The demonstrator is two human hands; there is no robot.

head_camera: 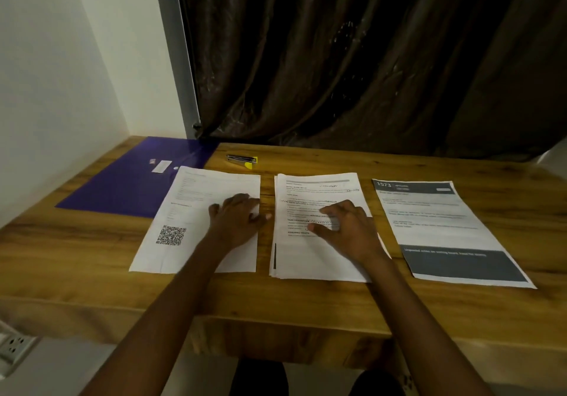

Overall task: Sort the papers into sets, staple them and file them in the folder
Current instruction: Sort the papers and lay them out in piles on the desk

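Observation:
Three piles of paper lie side by side on the wooden table (92,260). The left pile (190,211) is white with a QR code, and my left hand (237,219) rests flat on its right half with fingers spread. My right hand (343,226) rests on the middle pile (310,257) of printed text sheets, fingers loosely bent. The right pile (445,226) has dark grey bands at top and bottom and lies untouched. A purple folder (135,180) lies closed at the far left. A silver and yellow stapler (242,160) sits behind the piles.
A dark brown curtain (368,58) hangs behind the table's far edge. A white wall (61,73) borders the table on the left. A white power socket (13,346) is at the lower left below the table edge.

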